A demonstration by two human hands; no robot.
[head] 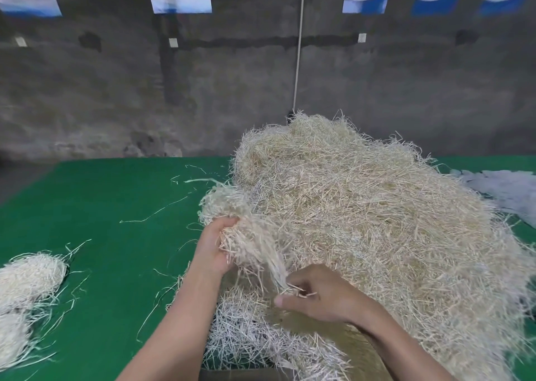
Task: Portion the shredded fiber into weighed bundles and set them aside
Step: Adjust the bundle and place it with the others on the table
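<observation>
A big heap of pale shredded fiber (362, 206) covers the right half of the green table (101, 206). At its left edge my left hand (211, 250) grips a tuft of fiber (249, 238) lifted off the heap, fingers curled into the strands. Just below and to the right, my right hand (316, 293) pinches the lower end of the same tuft between thumb and fingers. Two rounded bundles of fiber lie apart at the table's left edge, one bundle (29, 276) above the other bundle (11, 337).
Loose single strands (153, 212) are scattered over the green cloth between heap and bundles. A crumpled whitish sheet (504, 186) lies behind the heap at far right. A grey concrete wall with posters and a hanging white cord (298, 47) stands behind the table.
</observation>
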